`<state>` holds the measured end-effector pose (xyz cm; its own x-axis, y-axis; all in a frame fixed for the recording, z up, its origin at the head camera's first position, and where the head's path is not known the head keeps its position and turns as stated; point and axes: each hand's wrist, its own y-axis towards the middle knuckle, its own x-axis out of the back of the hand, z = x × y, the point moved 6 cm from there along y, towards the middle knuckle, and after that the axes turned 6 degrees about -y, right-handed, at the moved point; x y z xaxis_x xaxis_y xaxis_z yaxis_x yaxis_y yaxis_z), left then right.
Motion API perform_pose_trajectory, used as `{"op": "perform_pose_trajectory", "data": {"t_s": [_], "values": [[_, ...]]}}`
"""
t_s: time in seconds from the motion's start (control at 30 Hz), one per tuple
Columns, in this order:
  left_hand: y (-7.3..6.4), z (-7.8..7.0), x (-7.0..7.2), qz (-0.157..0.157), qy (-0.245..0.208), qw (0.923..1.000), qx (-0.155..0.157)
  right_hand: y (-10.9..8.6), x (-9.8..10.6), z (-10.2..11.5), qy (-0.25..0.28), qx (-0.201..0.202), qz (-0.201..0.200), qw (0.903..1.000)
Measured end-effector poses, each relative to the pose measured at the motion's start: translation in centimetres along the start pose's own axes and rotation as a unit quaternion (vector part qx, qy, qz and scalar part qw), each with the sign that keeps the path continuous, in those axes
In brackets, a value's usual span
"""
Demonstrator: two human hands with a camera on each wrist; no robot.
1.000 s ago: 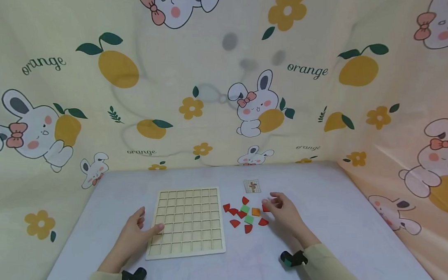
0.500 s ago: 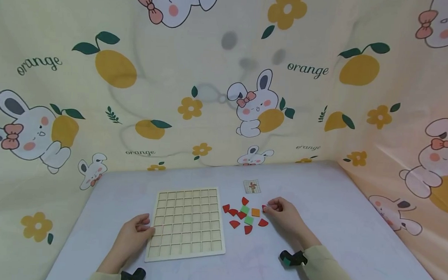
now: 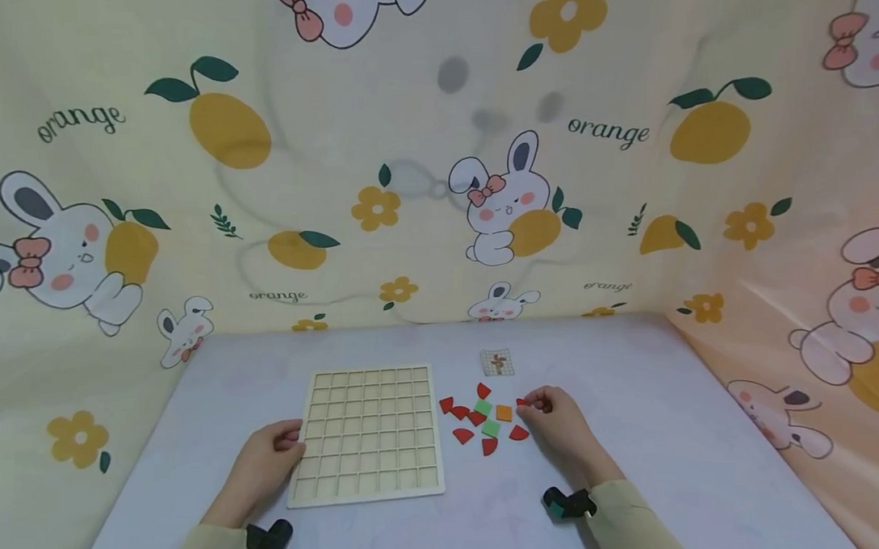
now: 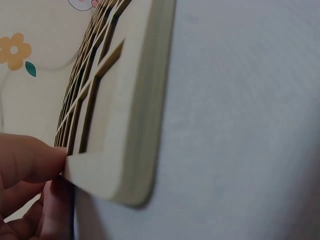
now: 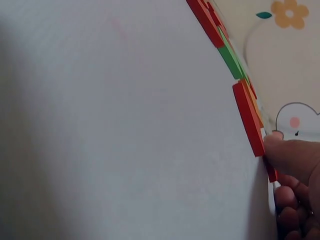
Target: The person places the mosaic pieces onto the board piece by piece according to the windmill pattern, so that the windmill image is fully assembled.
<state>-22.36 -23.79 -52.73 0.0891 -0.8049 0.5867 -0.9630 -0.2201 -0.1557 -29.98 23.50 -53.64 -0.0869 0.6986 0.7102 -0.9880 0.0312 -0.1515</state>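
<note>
My left hand (image 3: 262, 462) holds the left edge of a pale wooden grid board (image 3: 366, 500), thumb at the rim and other fingers curled. In the left wrist view, that thumb (image 4: 35, 157) meets the corner of the board. To the right of the board, my right hand (image 3: 559, 424) pinches a red quarter-circle tile (image 3: 522, 403) low over the table; in the right wrist view the thumb (image 5: 292, 155) partly covers it. Several more red tiles (image 3: 519, 433), two green square tiles (image 3: 491, 428) and an orange square tile (image 3: 503, 413) lie loosely between board and right hand.
Behind the tiles lies a small gridded card (image 3: 498, 362) with a pinwheel-like picture. A white cloth covers the table (image 3: 489, 519). A printed curtain (image 3: 426, 250) with rabbits and oranges rises at the back and sides.
My left thumb has slid back from over the board to its left edge, and the fingers have curled in. The right fingers have drawn together on the red tile.
</note>
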Motion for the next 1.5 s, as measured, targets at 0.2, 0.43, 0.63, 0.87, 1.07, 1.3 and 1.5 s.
{"op": "perform_pose_trajectory", "data": {"t_s": [0.2,0.43,0.63,0.87,1.07,1.3,1.5], "values": [[0.2,-0.4,0.0,0.003,-0.002,0.9999,-0.016,0.1,0.2,0.5,-0.015,0.0,0.002,0.9999],[0.2,-0.5,-0.1,0.011,-0.015,0.9998,-0.011,0.5,0.0,0.6,-0.04,0.001,0.009,0.9992],[0.3,-0.3,-0.1,0.008,-0.016,0.9998,-0.009,0.4,-0.1,1.2,-0.031,0.011,0.016,0.9993],[0.3,-0.3,-0.2,0.004,-0.009,0.9999,-0.012,0.3,0.0,1.3,-0.033,0.015,0.013,0.9993],[0.3,-0.4,-0.1,0.001,-0.006,1.0,-0.002,1.0,-0.1,2.8,-0.004,0.016,0.024,0.9996],[0.1,-0.3,0.1,0.0,-0.001,1.0,-0.002,1.1,-2.5,8.3,0.018,0.062,0.043,0.997],[-0.2,-0.2,0.1,-0.009,-0.002,0.9999,-0.005,1.3,-6.0,13.3,0.017,0.136,0.078,0.9876]]}}
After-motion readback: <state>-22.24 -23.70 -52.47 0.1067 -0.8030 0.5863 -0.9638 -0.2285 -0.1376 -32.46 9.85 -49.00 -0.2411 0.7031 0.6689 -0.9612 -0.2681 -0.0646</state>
